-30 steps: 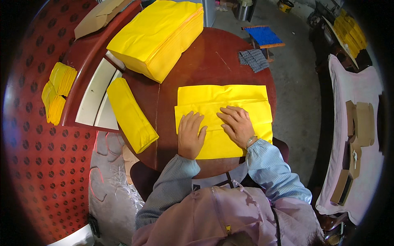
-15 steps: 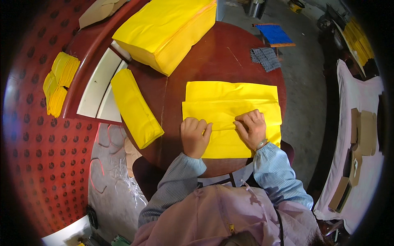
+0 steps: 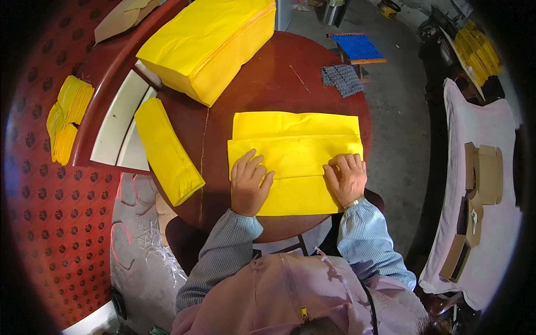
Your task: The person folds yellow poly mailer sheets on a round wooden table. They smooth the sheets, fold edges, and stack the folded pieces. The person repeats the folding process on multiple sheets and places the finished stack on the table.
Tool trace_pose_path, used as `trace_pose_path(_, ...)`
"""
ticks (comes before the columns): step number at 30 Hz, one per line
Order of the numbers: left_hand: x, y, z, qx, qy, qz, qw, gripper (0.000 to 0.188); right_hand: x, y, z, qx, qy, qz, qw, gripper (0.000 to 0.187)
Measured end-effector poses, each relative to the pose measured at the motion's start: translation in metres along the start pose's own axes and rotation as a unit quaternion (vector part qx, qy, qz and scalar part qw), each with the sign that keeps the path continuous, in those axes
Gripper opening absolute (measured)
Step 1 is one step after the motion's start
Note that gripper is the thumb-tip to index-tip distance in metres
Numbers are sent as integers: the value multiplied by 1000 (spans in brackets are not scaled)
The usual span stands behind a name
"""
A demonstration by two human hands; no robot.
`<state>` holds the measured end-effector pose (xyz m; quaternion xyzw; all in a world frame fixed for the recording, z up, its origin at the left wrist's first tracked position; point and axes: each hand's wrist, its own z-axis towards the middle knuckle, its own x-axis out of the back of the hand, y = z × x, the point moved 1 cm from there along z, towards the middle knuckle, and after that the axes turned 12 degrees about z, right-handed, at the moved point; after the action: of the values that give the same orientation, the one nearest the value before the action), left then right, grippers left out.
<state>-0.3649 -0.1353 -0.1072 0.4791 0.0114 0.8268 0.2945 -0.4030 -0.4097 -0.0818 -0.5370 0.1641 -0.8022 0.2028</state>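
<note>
A yellow cloth-like sheet (image 3: 290, 192) lies on the round table in front of me, folded in flat layers with crosswise creases. My left hand (image 3: 249, 183) rests on its left side, fingers stretched and spread, holding nothing. On the right side of the sheet lies my right hand (image 3: 349, 177), its fingers bent and thumb apart, the fingertips near the right edge. No grip on the cloth shows there. To the left is a long, narrow folded yellow bundle (image 3: 169, 153). A tall stack of yellow sheets (image 3: 206, 47) stands beyond it.
The dark red round table (image 3: 285, 70) carries a grey textured cloth (image 3: 341, 80) at its far right edge. Beyond is a stool with a blue woven seat (image 3: 357, 47). Tied yellow bundles (image 3: 68, 118) lie far left. Open cardboard boxes (image 3: 481, 184) rest on a pale cloth at right.
My left fingers have gone from curled to spread flat on the sheet. My right hand has slid toward the sheet's right edge. The whole view has shifted slightly.
</note>
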Motion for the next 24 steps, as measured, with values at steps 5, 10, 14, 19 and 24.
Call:
trace_pose_path(5, -2, -1, 1, -9, -21, -68, 997, 16, 16, 9, -2, -55, 23, 12, 998, 17)
trace_pose_path(10, 3, 5, 4, -13, -35, -57, 998, 27, 23, 18, -9, -83, 32, 8, 996, 16)
trace_pose_path(14, 7, 9, 7, -32, -34, -31, 998, 21, 22, 21, -11, -88, 44, 18, 995, 16)
trace_pose_path(19, 6, 9, 5, -31, -40, -22, 998, 16, 17, 13, -3, -28, 52, -28, 998, 16)
trace_pose_path(24, 4, 6, 6, -47, -30, -45, 997, 15, -3, -16, 3, 73, -42, 127, 988, 31)
